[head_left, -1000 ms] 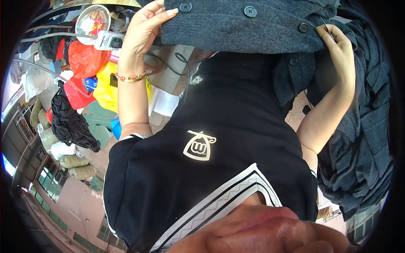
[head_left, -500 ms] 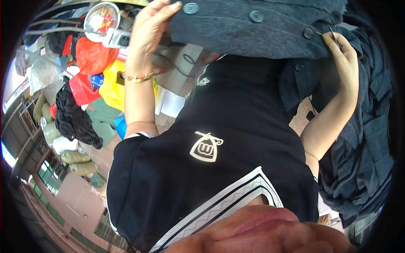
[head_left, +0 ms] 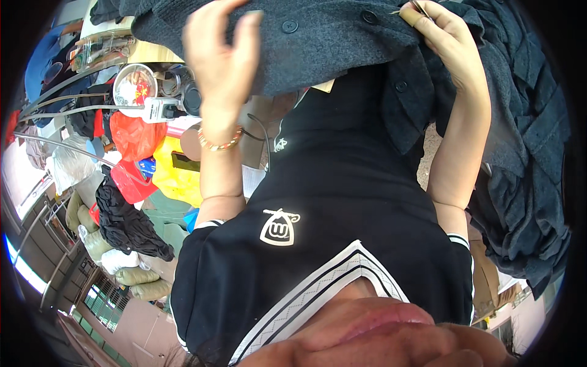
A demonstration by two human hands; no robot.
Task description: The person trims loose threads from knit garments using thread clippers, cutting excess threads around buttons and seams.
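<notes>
A dark grey buttoned garment [head_left: 330,52] spreads across the top of the view in front of me, with a round dark button [head_left: 290,26] on its edge. Over its left part my left hand [head_left: 223,61] is raised, blurred, thumb and fingers apart, with nothing visible in it. My right hand [head_left: 449,46] is closed at the garment's edge, near another button [head_left: 369,16]. Its fingers hold a slim pointed metal tool [head_left: 422,8], too small to name exactly. A tan covering wraps one fingertip of that hand. A dark flap with one more button hangs below.
More dark grey cloth [head_left: 520,140] is heaped along the right. On the left are a white tub [head_left: 135,85], a white box-like device [head_left: 161,111] with cables, a red bag [head_left: 137,137], a yellow bag [head_left: 174,177], a black cloth bundle [head_left: 125,211] and several stuffed sacks [head_left: 137,275].
My left hand has come away from the garment's edge and spread its fingers. My right hand, still with the tool, has shifted up and left, and the garment's buttoned edge has moved left.
</notes>
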